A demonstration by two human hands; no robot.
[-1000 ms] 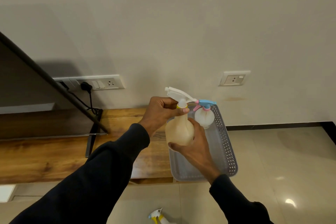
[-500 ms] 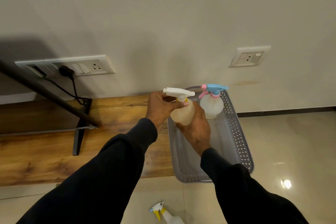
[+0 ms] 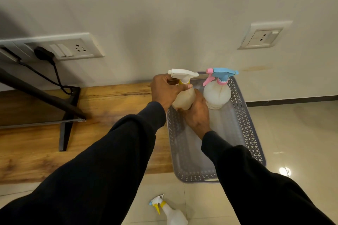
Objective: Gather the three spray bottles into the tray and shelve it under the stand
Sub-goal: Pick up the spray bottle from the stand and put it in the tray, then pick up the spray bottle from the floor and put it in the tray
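A grey perforated tray sits at the right end of the wooden stand top, partly overhanging it. At the tray's far end stands a spray bottle with a blue and pink head. Beside it, on the left, I hold a cream bottle with a white trigger head low in the tray's far left corner. My left hand grips its neck. My right hand wraps its body from the near side. A third bottle with a yellow and blue trigger lies on the floor by my feet.
A television's black leg and dark lower edge stand on the stand at left, with a plugged cable running to a wall socket panel. Another socket is on the wall at right. Glossy floor tiles lie right of the tray.
Both hands have lowered the cream bottle into the tray's far left corner beside the blue-headed bottle. My view has tipped downward and come closer.
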